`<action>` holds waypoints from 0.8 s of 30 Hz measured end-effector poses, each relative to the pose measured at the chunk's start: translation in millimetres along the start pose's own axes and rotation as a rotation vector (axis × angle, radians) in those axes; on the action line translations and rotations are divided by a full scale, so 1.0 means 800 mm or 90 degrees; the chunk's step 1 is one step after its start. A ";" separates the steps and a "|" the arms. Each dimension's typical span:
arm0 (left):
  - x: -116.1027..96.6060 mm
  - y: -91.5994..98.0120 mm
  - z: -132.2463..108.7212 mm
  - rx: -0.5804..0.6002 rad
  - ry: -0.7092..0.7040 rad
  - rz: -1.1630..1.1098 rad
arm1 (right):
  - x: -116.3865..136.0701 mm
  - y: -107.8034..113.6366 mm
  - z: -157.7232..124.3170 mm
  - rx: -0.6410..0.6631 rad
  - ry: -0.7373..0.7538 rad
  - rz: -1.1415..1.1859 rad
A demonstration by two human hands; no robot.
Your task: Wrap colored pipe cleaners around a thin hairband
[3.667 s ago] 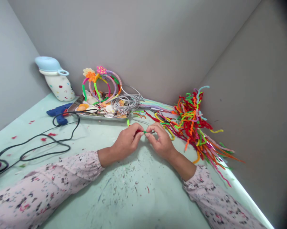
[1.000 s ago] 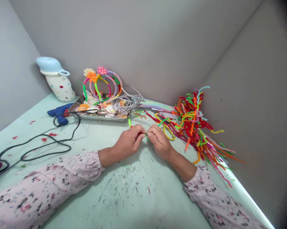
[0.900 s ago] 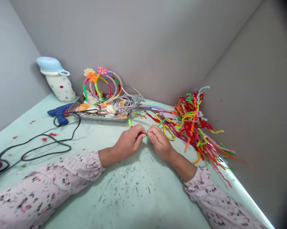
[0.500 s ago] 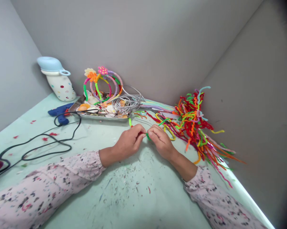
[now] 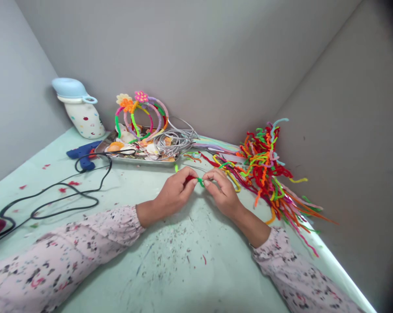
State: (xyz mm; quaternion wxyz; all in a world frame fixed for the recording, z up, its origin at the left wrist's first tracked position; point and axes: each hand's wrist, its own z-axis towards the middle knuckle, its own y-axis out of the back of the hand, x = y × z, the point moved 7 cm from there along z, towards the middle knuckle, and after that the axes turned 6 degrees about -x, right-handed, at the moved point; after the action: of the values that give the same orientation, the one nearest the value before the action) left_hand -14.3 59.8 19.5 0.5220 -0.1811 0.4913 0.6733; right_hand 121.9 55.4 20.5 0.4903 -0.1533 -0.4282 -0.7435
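Note:
In the middle of the table, my left hand (image 5: 174, 192) is closed in a pinch on a wire wrapped in red pipe cleaner (image 5: 189, 178). A lime-green end (image 5: 176, 168) shows just behind that hand's knuckles. Close by on the right, the fingertips of my right hand (image 5: 225, 194) are pinched on a green pipe cleaner (image 5: 200, 181), which curls around the wire beside the red part. A length of green also sticks up behind the right hand. Bare grey wire (image 5: 196, 167) shows beyond both hands. My fingers partly hide the wrapped piece.
A metal tray (image 5: 140, 161) holds flower-topped headbands (image 5: 133, 117), coiled grey wire (image 5: 176, 143) and scraps. To the left are a blue glue gun (image 5: 84, 153), its looping black cord (image 5: 65, 208) and a white bottle (image 5: 84, 117). Many loose pipe cleaners (image 5: 264, 161) lie at right against the wall.
The fingertips of my right hand have drawn slightly apart from my left, and more of the green pipe cleaner shows between them. Both hands stay in nearly the same place.

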 end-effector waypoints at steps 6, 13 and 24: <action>-0.005 0.000 0.001 0.011 -0.003 -0.023 | 0.001 0.004 -0.001 -0.039 0.019 -0.018; -0.008 -0.001 0.002 -0.004 -0.024 0.025 | 0.005 0.005 -0.001 -0.051 0.041 -0.056; 0.013 0.005 0.003 -0.073 0.100 -0.097 | 0.015 0.013 -0.004 -0.097 0.079 -0.113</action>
State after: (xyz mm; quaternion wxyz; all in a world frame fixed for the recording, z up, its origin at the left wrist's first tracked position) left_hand -21.0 67.4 14.9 0.5202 -0.2997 0.4764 0.6424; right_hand 125.6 44.1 31.1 0.4350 -0.1058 -0.3511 -0.8224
